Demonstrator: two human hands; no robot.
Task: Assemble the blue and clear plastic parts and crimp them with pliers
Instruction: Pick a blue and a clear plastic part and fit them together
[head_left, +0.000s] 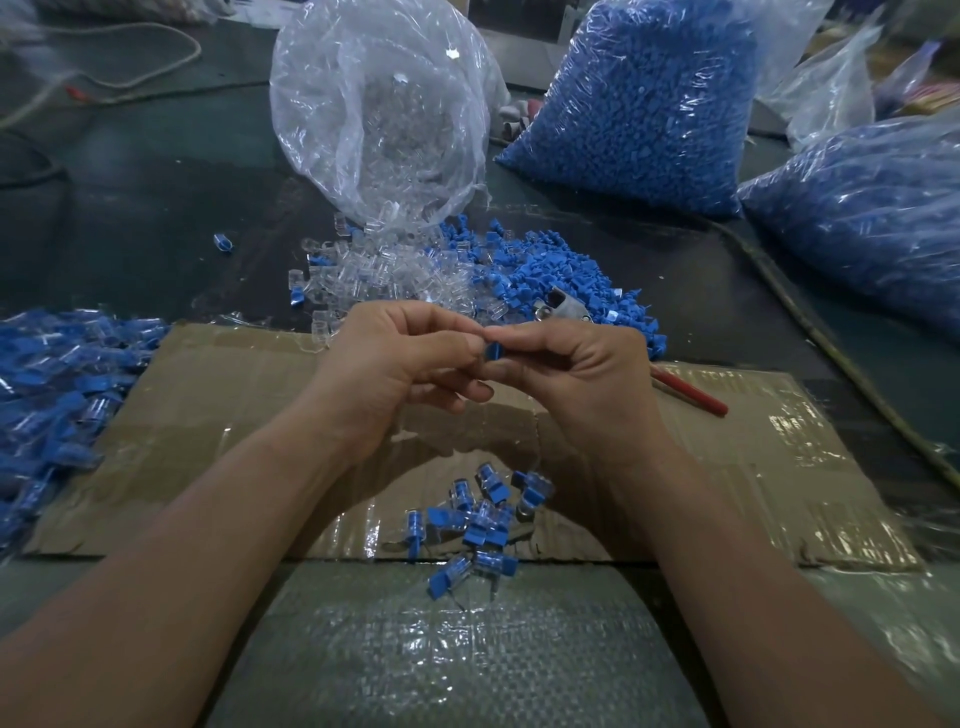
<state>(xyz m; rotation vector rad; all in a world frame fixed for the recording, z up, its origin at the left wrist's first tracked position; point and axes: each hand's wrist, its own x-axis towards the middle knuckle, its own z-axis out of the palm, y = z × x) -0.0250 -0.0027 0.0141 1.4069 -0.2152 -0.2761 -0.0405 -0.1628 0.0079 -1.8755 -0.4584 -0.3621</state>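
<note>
My left hand (400, 364) and my right hand (576, 374) meet fingertip to fingertip above the cardboard sheet (218, 415). Between them a small blue part (496, 351) is pinched; any clear part there is hidden by fingers. Loose clear parts (374, 270) and loose blue parts (550, 270) lie in a mixed heap just beyond my hands. The pliers' metal head (563, 307) lies in the blue heap, and a red handle (691, 397) sticks out to the right of my right hand. A small cluster of joined blue-and-clear pieces (483, 519) lies on the cardboard between my forearms.
An open clear bag (379, 109) of clear parts stands behind the heap. Two full bags of blue parts (639, 104) (872, 208) sit at the back right. A big pile of joined pieces (57, 395) lies at the left. A rope (810, 332) runs along the right.
</note>
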